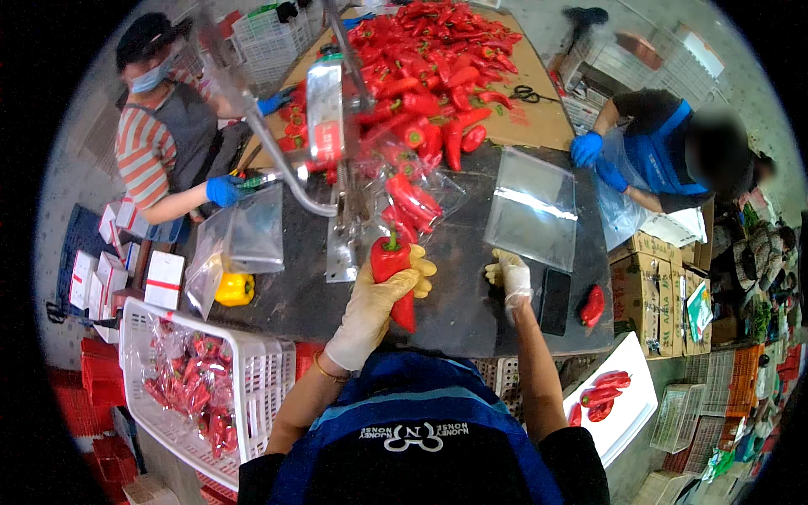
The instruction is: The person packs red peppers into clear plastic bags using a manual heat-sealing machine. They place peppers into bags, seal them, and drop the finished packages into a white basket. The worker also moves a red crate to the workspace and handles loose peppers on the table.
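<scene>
My left hand (372, 309), in a pale yellow glove, is closed around a long red pepper (390, 259), its green stem pointing away from me. Just beyond lies a clear plastic bag with red peppers (410, 205) in it, next to a metal bag-sealing or taping device (328, 132). My right hand (510, 278), also gloved, rests at the near edge of a stack of clear plastic bags (533, 208); its fingers are curled, and whether they grip a bag cannot be told. A dark phone (555, 302) lies right of it, with a single red pepper (592, 305) farther right.
A heap of red peppers (429, 63) covers the table's far part, near black scissors (530, 94). A yellow bell pepper (235, 289) lies left. A white crate (265, 379) of bagged peppers and a white bin (622, 404) flank me. Co-workers stand at both sides.
</scene>
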Motion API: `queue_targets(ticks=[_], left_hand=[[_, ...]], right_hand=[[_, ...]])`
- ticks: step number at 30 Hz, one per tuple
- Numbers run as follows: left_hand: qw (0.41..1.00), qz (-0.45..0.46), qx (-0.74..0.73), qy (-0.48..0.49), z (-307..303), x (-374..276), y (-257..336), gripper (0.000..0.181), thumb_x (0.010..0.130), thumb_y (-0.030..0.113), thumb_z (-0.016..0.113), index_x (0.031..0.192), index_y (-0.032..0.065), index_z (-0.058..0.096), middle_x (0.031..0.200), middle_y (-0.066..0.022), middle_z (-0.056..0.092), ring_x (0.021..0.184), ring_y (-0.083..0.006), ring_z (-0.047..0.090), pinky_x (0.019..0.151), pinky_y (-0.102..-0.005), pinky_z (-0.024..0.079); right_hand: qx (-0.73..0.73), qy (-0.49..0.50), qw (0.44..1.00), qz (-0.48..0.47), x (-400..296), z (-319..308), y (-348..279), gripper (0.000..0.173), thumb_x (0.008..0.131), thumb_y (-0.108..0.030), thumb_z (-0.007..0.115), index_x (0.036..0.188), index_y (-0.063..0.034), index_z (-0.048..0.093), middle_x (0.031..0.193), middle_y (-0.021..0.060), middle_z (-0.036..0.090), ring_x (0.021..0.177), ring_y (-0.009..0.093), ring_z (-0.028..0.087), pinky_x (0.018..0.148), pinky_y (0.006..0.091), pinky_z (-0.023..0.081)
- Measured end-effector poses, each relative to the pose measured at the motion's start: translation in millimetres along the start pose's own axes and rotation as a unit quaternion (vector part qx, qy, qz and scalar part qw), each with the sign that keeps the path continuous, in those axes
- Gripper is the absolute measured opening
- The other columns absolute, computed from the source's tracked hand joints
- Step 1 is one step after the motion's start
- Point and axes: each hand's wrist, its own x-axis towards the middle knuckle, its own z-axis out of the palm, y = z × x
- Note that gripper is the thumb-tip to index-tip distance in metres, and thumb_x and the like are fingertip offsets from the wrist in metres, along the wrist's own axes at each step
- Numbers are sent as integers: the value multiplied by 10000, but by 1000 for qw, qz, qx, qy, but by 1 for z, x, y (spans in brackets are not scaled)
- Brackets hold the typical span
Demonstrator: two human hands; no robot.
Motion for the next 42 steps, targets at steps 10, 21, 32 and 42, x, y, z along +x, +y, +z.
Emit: queue_targets(ticks=[10, 21, 32, 42], left_hand=[[995, -43, 53, -77, 13, 62, -17, 333, 934, 166, 577, 1212, -16, 552, 819, -79, 621, 650, -119, 546, 607, -257, 451], [984, -134, 98, -67, -7, 48, -42, 301, 890, 120, 594, 1144, -39, 562, 774, -84, 603, 630, -133, 550, 613, -256, 444], [990, -91, 102, -45, -22, 44, -47, 333, 904, 95, 603, 1211, -5, 521, 843, -98, 639, 655, -112, 560, 620, -243, 462], [982, -119, 109, -102, -37, 29, -52, 259, 924, 84, 590, 1171, 17, 549, 843, -94, 640, 637, -101, 557, 609, -234, 469]], right_hand=[[-132, 104, 983, -72, -26, 25, -5, 216, 976, -177, 497, 1058, -69, 665, 661, 30, 640, 491, 66, 527, 485, 231, 437], [-193, 113, 973, -55, -30, 27, -10, 200, 955, -127, 519, 1080, -121, 675, 695, 9, 644, 528, 67, 531, 533, 237, 459], [-150, 104, 982, -55, -24, 27, -5, 179, 966, -150, 529, 1050, -99, 679, 718, 6, 653, 508, 60, 525, 492, 220, 435], [74, 76, 990, -91, -7, -14, -31, 208, 944, -224, 594, 1032, -50, 666, 751, 71, 673, 539, 112, 586, 474, 219, 455]])
